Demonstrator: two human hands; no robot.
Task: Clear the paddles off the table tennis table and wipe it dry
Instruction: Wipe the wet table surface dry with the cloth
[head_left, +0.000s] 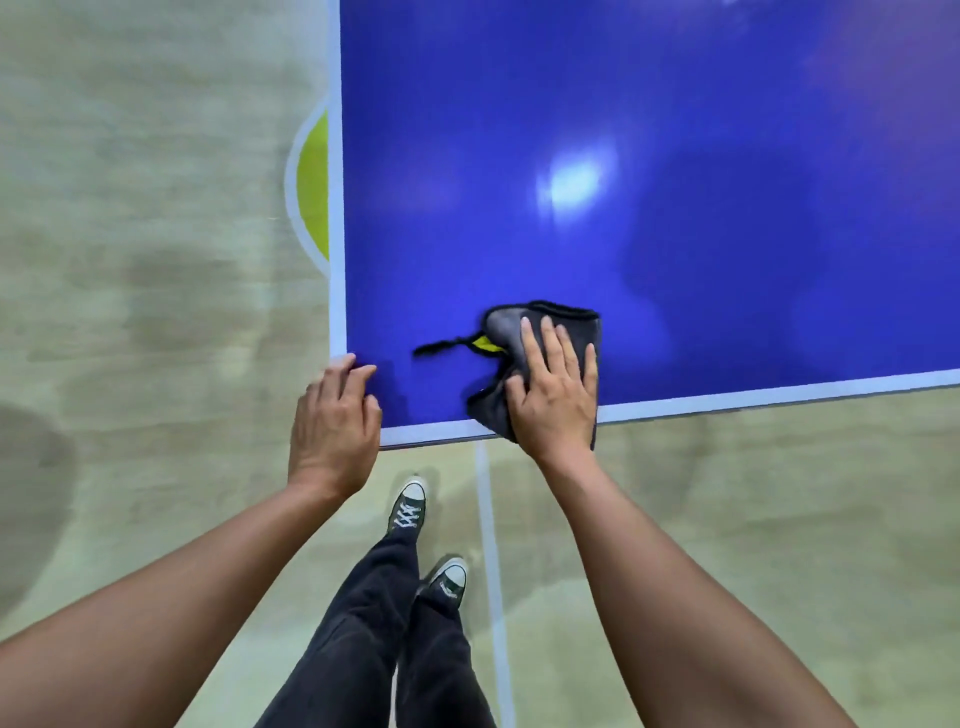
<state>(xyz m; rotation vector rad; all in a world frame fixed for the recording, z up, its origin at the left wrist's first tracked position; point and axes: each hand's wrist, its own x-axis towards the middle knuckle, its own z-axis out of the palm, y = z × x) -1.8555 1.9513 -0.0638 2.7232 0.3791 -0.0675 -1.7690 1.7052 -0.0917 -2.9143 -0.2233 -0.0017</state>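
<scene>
The blue table tennis table (649, 156) with white edge lines fills the upper right of the head view. Its near left corner lies under my hands. A dark grey cloth (561, 317) with a yellow tag and a black loop lies on the table near the front edge, part of it hanging over. My right hand (553, 387) presses flat on the cloth with straight, spread fingers. My left hand (335, 415) rests on the table's corner, fingers curled loosely over the edge. No paddle shows in view.
Pale wooden sports floor (156, 312) surrounds the table, with a white line (491, 545) and a yellow-green marking (314, 187) beside the left edge. My legs in dark trousers and my sneakers (408, 512) stand just below the table's front edge.
</scene>
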